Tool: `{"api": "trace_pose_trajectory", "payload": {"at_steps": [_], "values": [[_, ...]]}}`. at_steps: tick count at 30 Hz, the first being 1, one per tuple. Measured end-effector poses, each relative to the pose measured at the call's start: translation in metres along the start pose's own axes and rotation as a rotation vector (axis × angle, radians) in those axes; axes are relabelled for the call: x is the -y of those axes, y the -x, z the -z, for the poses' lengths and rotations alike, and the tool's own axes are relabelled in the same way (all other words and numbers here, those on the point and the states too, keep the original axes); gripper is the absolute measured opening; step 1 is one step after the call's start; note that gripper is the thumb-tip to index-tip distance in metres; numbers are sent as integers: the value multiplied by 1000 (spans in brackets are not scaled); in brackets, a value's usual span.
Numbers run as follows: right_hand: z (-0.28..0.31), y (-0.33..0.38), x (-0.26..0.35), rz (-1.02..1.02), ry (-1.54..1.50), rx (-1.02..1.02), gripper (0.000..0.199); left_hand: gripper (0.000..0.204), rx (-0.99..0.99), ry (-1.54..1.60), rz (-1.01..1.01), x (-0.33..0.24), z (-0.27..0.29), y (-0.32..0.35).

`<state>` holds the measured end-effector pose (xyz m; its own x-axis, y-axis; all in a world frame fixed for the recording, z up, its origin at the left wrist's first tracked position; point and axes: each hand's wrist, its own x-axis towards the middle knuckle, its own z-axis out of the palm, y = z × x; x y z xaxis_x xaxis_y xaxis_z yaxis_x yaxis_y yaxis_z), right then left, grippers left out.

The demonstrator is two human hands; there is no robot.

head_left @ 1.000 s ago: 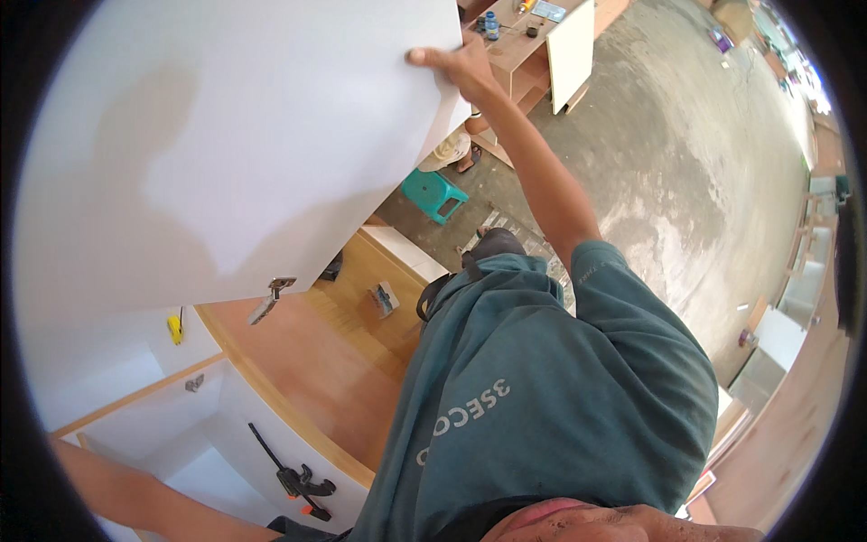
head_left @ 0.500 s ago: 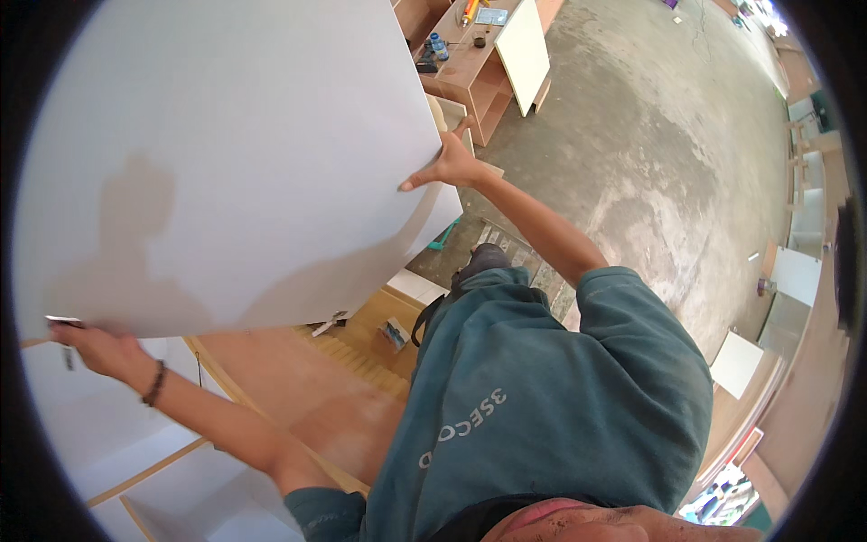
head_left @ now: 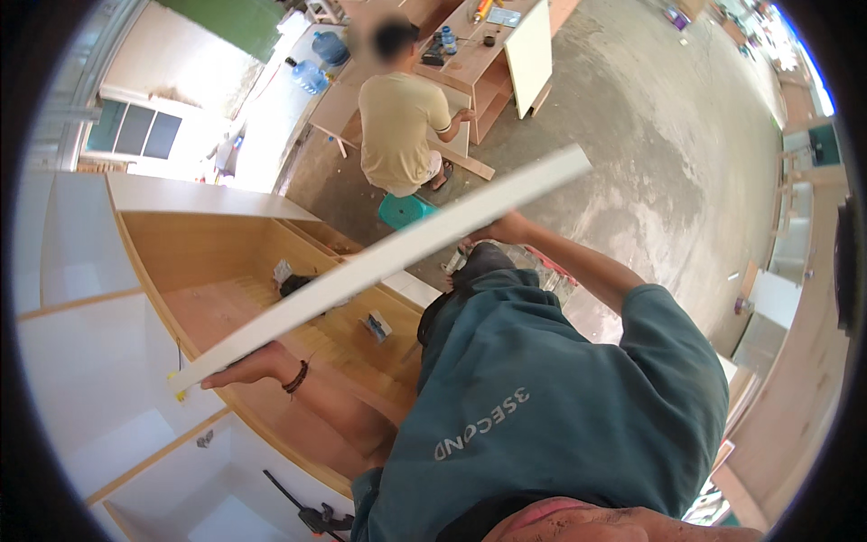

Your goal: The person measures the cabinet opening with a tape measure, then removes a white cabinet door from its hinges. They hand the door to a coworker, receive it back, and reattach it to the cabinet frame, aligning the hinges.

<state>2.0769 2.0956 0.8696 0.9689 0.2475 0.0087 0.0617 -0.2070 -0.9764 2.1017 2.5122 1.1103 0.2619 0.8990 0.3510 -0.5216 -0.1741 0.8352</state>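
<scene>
A large white panel (head_left: 388, 257) stands nearly edge-on, slanting from lower left to upper right in front of me. My left hand (head_left: 253, 366) grips it close to its lower-left end, with the fingers partly hidden against the board. Along its near side, toward the upper-right end, my right hand (head_left: 498, 229) holds it too, the fingertips hidden behind the edge. Beneath the panel is a wooden cabinet (head_left: 194, 298) with white compartments and a brown inner surface. The panel's left end reaches over one of the white compartments.
Beyond the panel, a person in a pale shirt (head_left: 397, 126) sits on a teal stool (head_left: 404, 210) beside a wooden cabinet (head_left: 462, 77). A black bar clamp (head_left: 318, 519) lies in the near white compartment. Large water bottles (head_left: 309, 78) stand at far left.
The panel has turned from showing its broad white face to edge-on, uncovering the seated person and the cabinet. My left hand moved right; my right hand moved right and nearer.
</scene>
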Motion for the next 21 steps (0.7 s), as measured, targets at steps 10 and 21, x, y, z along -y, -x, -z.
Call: {"api": "trace_pose_trajectory", "payload": {"at_steps": [10, 21], "values": [[16, 47, 15, 29, 113, 281, 35, 40, 576, -81, -190, 93, 128, 23], [58, 59, 85, -430, 160, 707, 47, 54, 987, 539, 398, 111, 153, 15]]}}
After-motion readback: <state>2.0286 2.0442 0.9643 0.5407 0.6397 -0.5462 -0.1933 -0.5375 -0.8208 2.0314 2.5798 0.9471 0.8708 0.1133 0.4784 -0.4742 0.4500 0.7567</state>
